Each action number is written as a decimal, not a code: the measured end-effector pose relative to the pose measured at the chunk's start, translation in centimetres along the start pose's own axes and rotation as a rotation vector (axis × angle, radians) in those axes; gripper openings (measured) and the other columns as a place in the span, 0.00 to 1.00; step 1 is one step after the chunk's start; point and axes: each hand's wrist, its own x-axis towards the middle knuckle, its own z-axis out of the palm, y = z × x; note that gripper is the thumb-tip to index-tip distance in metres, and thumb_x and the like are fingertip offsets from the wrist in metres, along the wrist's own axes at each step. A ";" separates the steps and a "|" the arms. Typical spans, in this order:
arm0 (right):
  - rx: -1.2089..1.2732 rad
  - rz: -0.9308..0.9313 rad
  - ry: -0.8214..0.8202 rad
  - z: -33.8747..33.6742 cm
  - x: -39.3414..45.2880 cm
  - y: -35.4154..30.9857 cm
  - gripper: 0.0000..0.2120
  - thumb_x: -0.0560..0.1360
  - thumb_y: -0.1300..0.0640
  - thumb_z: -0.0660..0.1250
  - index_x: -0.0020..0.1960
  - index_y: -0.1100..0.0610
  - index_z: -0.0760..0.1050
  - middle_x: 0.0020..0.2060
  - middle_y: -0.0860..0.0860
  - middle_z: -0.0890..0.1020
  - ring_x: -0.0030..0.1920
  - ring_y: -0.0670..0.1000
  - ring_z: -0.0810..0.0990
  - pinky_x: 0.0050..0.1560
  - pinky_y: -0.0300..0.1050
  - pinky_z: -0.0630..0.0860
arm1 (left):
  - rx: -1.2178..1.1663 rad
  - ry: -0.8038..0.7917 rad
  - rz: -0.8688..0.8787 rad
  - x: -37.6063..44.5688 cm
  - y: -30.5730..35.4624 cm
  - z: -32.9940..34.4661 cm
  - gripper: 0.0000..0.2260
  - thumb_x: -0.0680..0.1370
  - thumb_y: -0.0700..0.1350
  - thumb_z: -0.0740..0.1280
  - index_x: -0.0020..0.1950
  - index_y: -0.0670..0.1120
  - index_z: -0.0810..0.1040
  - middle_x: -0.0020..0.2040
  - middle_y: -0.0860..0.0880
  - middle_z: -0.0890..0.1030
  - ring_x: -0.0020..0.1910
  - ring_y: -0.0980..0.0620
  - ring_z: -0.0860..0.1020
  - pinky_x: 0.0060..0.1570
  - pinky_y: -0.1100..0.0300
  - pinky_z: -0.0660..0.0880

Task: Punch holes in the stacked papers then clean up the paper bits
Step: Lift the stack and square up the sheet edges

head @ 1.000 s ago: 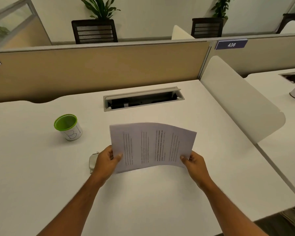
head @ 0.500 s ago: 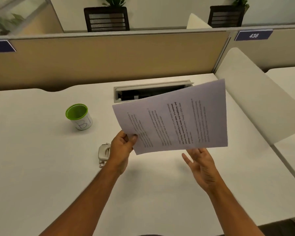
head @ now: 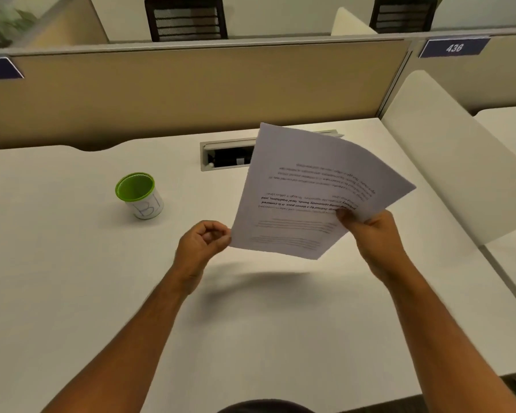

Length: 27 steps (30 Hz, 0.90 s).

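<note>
A thin stack of printed papers hangs in the air above the white desk, tilted, with its text upside down to me. My right hand pinches the stack at its lower right edge, thumb on top. My left hand is curled into a loose fist just left of the stack's lower left corner, which touches its fingers; nothing shows inside the fist. The hole punch is out of sight, hidden behind my left hand.
A white cup with a green rim stands on the left of the desk. A grey cable slot lies at the back, partly behind the papers. A tan partition closes the back, a white divider the right.
The papers went from both hands, to my left hand alone, to my right hand, turning round so the text is upside down. My left hand let go and curled shut.
</note>
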 end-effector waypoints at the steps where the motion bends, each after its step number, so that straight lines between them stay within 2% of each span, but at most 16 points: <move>1: -0.028 -0.004 -0.012 -0.1 0.0 -0.2 0.19 0.80 0.64 0.65 0.52 0.39 0.83 0.52 0.40 0.86 0.53 0.45 0.84 0.53 0.47 0.80 | 0.074 -0.027 0.015 0.0 0.5 -0.2 0.09 0.70 0.42 0.76 0.47 0.51 0.82 0.48 0.48 0.86 0.52 0.47 0.83 0.51 0.58 0.79; 5: -0.127 -0.014 -0.064 0.8 -0.3 -0.6 0.20 0.82 0.62 0.63 0.51 0.36 0.81 0.51 0.36 0.85 0.51 0.42 0.83 0.48 0.41 0.79 | 0.222 -0.144 0.093 -0.3 2.0 1.3 0.11 0.73 0.42 0.75 0.52 0.55 0.81 0.54 0.52 0.85 0.55 0.50 0.83 0.53 0.59 0.80; 8: -0.176 -0.040 -0.100 1.6 -0.9 -1.4 0.22 0.82 0.59 0.62 0.51 0.30 0.79 0.49 0.31 0.84 0.50 0.38 0.82 0.44 0.32 0.80 | 0.175 -0.103 0.186 -0.4 3.3 3.2 0.13 0.74 0.44 0.74 0.56 0.57 0.81 0.56 0.54 0.85 0.56 0.50 0.83 0.53 0.58 0.81; 10: -0.171 -0.060 -0.094 1.6 -1.2 -1.5 0.20 0.80 0.56 0.62 0.52 0.28 0.78 0.49 0.30 0.83 0.51 0.37 0.82 0.45 0.30 0.79 | 0.150 -0.086 0.235 -0.4 3.6 3.8 0.13 0.75 0.45 0.73 0.56 0.59 0.81 0.56 0.55 0.85 0.55 0.50 0.83 0.52 0.58 0.81; 12: -0.168 -0.045 -0.087 1.6 -1.3 -0.8 0.20 0.81 0.57 0.63 0.52 0.29 0.79 0.50 0.32 0.84 0.51 0.39 0.82 0.45 0.33 0.81 | 0.181 -0.076 0.225 -0.4 3.2 3.8 0.13 0.76 0.45 0.72 0.55 0.63 0.81 0.55 0.57 0.85 0.54 0.52 0.83 0.52 0.58 0.82; 14: -0.168 0.015 -0.095 1.6 -1.7 0.5 0.19 0.82 0.60 0.64 0.51 0.34 0.81 0.50 0.35 0.85 0.51 0.41 0.83 0.49 0.40 0.82 | 0.214 -0.070 0.175 -0.5 1.9 3.8 0.15 0.77 0.43 0.71 0.55 0.63 0.80 0.55 0.58 0.85 0.54 0.54 0.83 0.53 0.54 0.82; 16: -0.170 0.087 -0.121 1.8 -2.3 1.9 0.19 0.82 0.62 0.64 0.51 0.38 0.81 0.50 0.36 0.85 0.51 0.40 0.83 0.54 0.47 0.82 | 0.211 -0.051 0.117 -0.6 0.6 3.7 0.14 0.77 0.40 0.71 0.57 0.58 0.81 0.56 0.56 0.85 0.55 0.53 0.83 0.56 0.49 0.81; 17: -0.171 0.106 -0.135 1.9 -2.6 2.2 0.19 0.82 0.62 0.63 0.52 0.37 0.80 0.50 0.35 0.85 0.51 0.40 0.83 0.54 0.48 0.82 | 0.205 -0.039 0.107 -0.7 0.2 3.7 0.14 0.77 0.40 0.71 0.59 0.55 0.81 0.56 0.54 0.85 0.56 0.51 0.83 0.57 0.47 0.81; 19: -0.167 0.107 -0.137 1.9 -2.8 2.3 0.22 0.82 0.62 0.63 0.51 0.33 0.81 0.50 0.35 0.85 0.51 0.39 0.83 0.50 0.42 0.82 | 0.198 -0.021 0.124 -0.7 0.3 3.8 0.12 0.76 0.42 0.71 0.59 0.52 0.80 0.56 0.53 0.85 0.56 0.49 0.83 0.56 0.47 0.81; 21: -0.154 0.073 -0.115 1.7 -2.6 1.8 0.22 0.82 0.60 0.64 0.51 0.31 0.80 0.50 0.35 0.85 0.51 0.40 0.83 0.46 0.38 0.82 | 0.203 -0.038 0.172 -0.5 1.1 3.8 0.11 0.76 0.45 0.71 0.58 0.53 0.80 0.55 0.54 0.85 0.55 0.49 0.83 0.53 0.51 0.82; 23: -0.127 0.037 -0.102 1.4 -2.3 1.2 0.20 0.80 0.57 0.63 0.52 0.30 0.79 0.50 0.34 0.84 0.51 0.40 0.83 0.46 0.36 0.82 | 0.216 -0.058 0.204 -0.2 1.7 3.6 0.11 0.76 0.47 0.71 0.58 0.53 0.80 0.56 0.55 0.85 0.54 0.50 0.83 0.51 0.57 0.82; 25: -0.112 0.036 -0.100 1.2 -2.1 1.3 0.19 0.80 0.57 0.63 0.52 0.30 0.79 0.50 0.35 0.84 0.51 0.41 0.83 0.47 0.36 0.83 | 0.207 -0.063 0.179 -0.2 1.4 3.4 0.11 0.76 0.46 0.72 0.58 0.54 0.79 0.56 0.56 0.85 0.55 0.51 0.83 0.52 0.57 0.81; 27: -0.110 0.082 -0.136 1.3 -2.2 2.4 0.20 0.82 0.60 0.64 0.52 0.32 0.81 0.52 0.37 0.85 0.52 0.42 0.83 0.49 0.40 0.83 | 0.216 -0.053 0.116 -0.4 0.6 3.3 0.13 0.76 0.42 0.72 0.58 0.56 0.80 0.56 0.56 0.85 0.55 0.53 0.83 0.55 0.54 0.81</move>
